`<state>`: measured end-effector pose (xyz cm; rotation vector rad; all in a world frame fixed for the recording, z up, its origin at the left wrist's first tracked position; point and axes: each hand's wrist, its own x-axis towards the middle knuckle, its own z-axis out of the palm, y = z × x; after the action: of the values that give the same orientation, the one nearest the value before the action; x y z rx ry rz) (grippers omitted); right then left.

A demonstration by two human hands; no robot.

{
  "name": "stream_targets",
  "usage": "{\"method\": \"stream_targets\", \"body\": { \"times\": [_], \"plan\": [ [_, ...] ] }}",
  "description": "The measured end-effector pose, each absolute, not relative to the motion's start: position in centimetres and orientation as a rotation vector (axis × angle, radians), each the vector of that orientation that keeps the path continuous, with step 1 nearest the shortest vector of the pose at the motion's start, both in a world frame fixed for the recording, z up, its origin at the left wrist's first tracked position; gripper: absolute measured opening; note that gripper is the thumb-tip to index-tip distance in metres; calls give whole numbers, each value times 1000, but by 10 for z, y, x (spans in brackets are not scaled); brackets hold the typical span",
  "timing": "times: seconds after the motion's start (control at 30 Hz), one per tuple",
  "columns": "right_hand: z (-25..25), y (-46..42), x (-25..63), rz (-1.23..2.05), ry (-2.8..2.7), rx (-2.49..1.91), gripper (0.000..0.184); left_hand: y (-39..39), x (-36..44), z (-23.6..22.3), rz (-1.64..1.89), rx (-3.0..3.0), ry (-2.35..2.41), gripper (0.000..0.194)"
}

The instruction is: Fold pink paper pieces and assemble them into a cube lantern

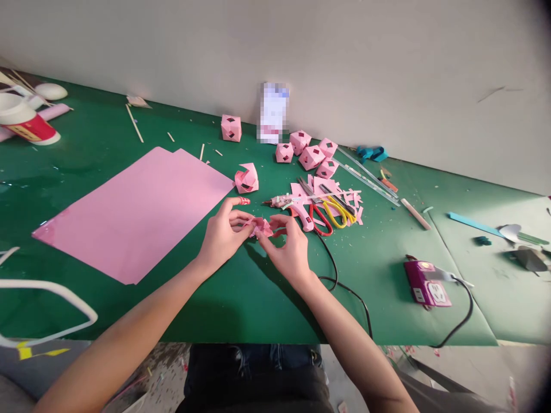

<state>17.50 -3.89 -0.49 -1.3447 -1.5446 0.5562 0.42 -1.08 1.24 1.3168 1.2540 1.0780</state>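
A small folded piece of pink paper [260, 226] is pinched between both hands above the green table. My left hand [226, 232] grips its left side, with the index finger raised. My right hand [287, 248] has thumb and fingers closed on its right side; the fingers partly cover the piece. Just beyond my hands stands a partly formed pink paper shape [247, 179] with open flaps. Right of it lies a pink glue gun [295, 205], beside red-handled scissors [321, 221] and yellow-handled scissors [340, 212] on pink paper scraps [355, 198].
Pink sheets [142, 212] cover the table's left part. Several finished pink paper polyhedra [312, 158] and a phone [273, 112] stand near the wall. Clear glue sticks [370, 183] lie right. A purple power socket [428, 284] and black cable [355, 295] occupy the right front; a paper cup [28, 120] lies left.
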Motion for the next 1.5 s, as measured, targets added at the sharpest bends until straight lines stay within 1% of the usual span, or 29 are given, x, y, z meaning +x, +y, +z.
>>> {"method": "stream_targets", "body": {
  "times": [0.13,0.3,0.47,0.6,0.67,0.7,0.83,0.87,0.97,1.07,1.17,1.27,1.33,1.4,1.5],
  "plan": [
    [-6,-38,174,748,-1529,-1372,22,-12,6,13,1050,1313,1244,54],
    [-4,-36,178,911,-1440,-1325,21,-12,5,14,1050,1301,1244,53],
    [-8,-34,175,1021,-1286,-1304,24,-13,8,13,1084,1208,1239,56],
    [-8,-32,176,1196,-1185,-1250,30,-11,7,15,1102,1193,1287,52],
    [-4,-30,184,1141,-1207,-1269,33,-10,5,16,1108,1199,1330,50],
    [-2,-27,191,1042,-1233,-1311,34,-9,3,17,1116,1202,1354,49],
    [-2,-16,224,309,-1415,-1657,31,-5,-2,17,1163,1247,1423,47],
    [-5,-13,231,165,-1470,-1720,34,-5,-3,17,1170,1266,1440,46],
    [-19,-4,241,-28,-1613,-1862,48,-2,-4,14,1163,1312,1515,46],
    [-29,2,239,-76,-1669,-2003,51,0,-4,11,1146,1322,1560,45],
    [-29,6,236,-32,-1663,-2087,42,2,-5,10,1144,1319,1565,43],
    [-23,5,236,9,-1589,-2034,32,4,-5,10,1147,1308,1578,41],
    [-17,2,234,88,-1499,-1954,33,4,-6,10,1154,1293,1578,41],
    [-11,-4,231,235,-1423,-1872,37,5,-6,10,1162,1279,1569,40],
    [-5,-13,223,381,-1402,-1797,42,5,-7,10,1167,1264,1559,40]
  ]
}}
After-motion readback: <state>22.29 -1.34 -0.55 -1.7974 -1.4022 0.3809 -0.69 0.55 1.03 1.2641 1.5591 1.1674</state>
